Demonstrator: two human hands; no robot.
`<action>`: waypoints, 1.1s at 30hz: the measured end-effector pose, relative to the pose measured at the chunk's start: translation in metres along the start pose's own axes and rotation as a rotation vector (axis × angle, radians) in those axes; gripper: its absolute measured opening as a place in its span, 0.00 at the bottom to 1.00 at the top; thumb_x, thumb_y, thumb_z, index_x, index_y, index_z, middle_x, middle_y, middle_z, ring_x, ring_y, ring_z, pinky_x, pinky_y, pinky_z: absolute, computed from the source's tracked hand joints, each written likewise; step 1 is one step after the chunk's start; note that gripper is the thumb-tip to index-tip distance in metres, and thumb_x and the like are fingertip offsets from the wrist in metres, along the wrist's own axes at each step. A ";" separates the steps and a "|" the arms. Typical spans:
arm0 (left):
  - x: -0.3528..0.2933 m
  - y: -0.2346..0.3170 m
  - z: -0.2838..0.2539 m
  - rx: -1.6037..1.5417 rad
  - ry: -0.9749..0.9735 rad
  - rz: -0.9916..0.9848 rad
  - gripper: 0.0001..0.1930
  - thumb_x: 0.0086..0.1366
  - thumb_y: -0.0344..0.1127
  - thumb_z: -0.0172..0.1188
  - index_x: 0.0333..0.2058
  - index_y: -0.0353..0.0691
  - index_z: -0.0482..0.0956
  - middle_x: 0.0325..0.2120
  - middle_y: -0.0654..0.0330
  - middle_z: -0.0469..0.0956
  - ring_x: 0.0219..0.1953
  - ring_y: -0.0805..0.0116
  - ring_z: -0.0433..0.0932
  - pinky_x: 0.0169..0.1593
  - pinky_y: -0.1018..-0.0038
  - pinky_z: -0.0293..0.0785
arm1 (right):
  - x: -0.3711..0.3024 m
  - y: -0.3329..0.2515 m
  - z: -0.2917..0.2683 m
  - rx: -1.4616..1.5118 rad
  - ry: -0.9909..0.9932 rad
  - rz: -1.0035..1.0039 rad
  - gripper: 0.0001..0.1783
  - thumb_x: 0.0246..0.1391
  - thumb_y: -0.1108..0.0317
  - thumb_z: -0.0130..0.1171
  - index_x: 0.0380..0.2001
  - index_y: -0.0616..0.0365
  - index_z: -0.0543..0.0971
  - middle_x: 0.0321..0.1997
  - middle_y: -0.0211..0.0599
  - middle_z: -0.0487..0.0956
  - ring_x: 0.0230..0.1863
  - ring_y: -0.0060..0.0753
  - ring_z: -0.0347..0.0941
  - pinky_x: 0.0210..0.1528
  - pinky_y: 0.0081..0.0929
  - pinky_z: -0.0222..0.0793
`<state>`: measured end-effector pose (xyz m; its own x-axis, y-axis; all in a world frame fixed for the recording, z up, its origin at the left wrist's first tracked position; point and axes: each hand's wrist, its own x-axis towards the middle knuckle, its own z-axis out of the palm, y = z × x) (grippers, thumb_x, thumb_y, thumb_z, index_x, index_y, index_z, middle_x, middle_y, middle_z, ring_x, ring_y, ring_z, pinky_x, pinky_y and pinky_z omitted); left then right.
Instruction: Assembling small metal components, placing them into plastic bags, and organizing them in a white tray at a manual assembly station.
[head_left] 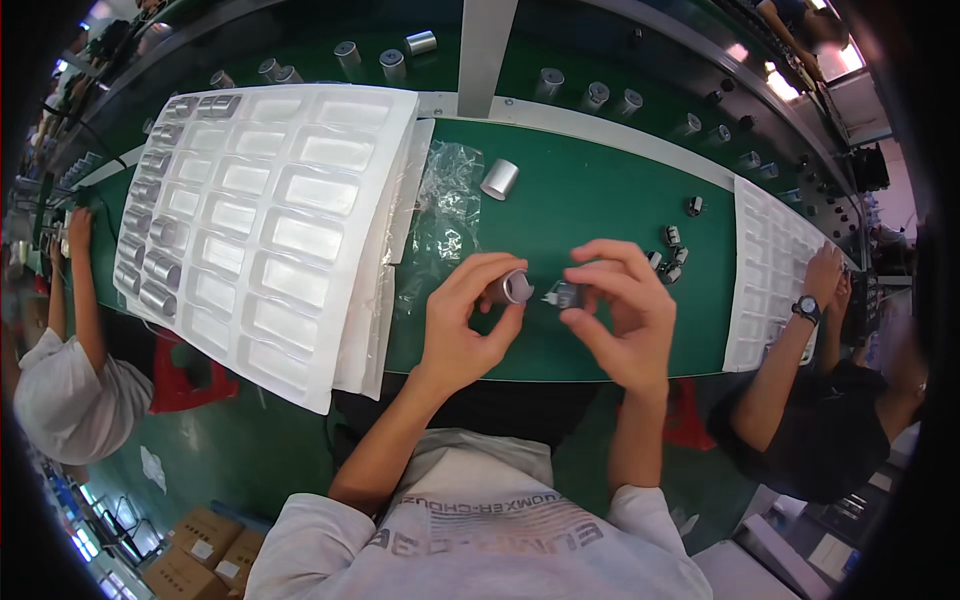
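Observation:
My left hand point(468, 322) is closed round a silver metal cylinder point(517, 287), its open end turned toward my right hand. Between the thumb and fingers of my right hand point(625, 305) is a small dark part with a white end point(566, 296); its exact kind is too small to make out. A short gap separates the two pieces. Beyond my hands, another silver cylinder point(501, 179) lies on the green work surface point(590, 210). To the right sit several small black-and-silver parts point(674, 258).
A stack of white moulded trays point(290, 240) stands at left, silver cylinders in its left slots. Crumpled clear plastic point(440, 220) lies beside it. Several cylinders line the conveyor point(430, 70) behind. A co-worker's hands point(825, 280) are over another tray point(760, 270) at right.

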<state>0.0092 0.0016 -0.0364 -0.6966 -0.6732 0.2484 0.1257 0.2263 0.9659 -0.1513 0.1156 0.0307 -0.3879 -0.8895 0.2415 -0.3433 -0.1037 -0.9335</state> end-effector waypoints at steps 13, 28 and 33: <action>-0.010 0.006 -0.006 -0.871 -0.055 -0.447 0.07 0.69 0.31 0.41 0.44 0.40 0.62 0.27 0.63 0.67 0.24 0.80 0.61 0.26 0.82 0.56 | 0.014 -0.001 0.025 -0.013 -0.061 -0.217 0.15 0.40 0.85 0.69 0.36 0.67 0.84 0.44 0.52 0.84 0.48 0.46 0.80 0.50 0.35 0.76; -0.008 0.033 0.011 -0.554 0.124 -0.537 0.06 0.75 0.36 0.38 0.41 0.42 0.62 0.17 0.69 0.60 0.18 0.84 0.54 0.21 0.82 0.48 | 0.004 0.000 0.035 -0.166 -0.024 -0.273 0.12 0.39 0.88 0.65 0.31 0.66 0.83 0.40 0.49 0.85 0.42 0.46 0.81 0.43 0.34 0.78; -0.006 0.040 0.014 -0.566 0.129 -0.466 0.07 0.76 0.36 0.38 0.41 0.41 0.63 0.19 0.69 0.61 0.18 0.84 0.54 0.21 0.82 0.48 | -0.003 0.008 0.035 0.079 0.070 -0.259 0.10 0.43 0.89 0.64 0.30 0.66 0.83 0.41 0.53 0.84 0.43 0.47 0.80 0.42 0.35 0.78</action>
<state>0.0092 0.0244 -0.0006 -0.6823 -0.6962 -0.2232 0.2064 -0.4764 0.8547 -0.1232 0.1017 0.0132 -0.3551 -0.7959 0.4903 -0.3719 -0.3609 -0.8552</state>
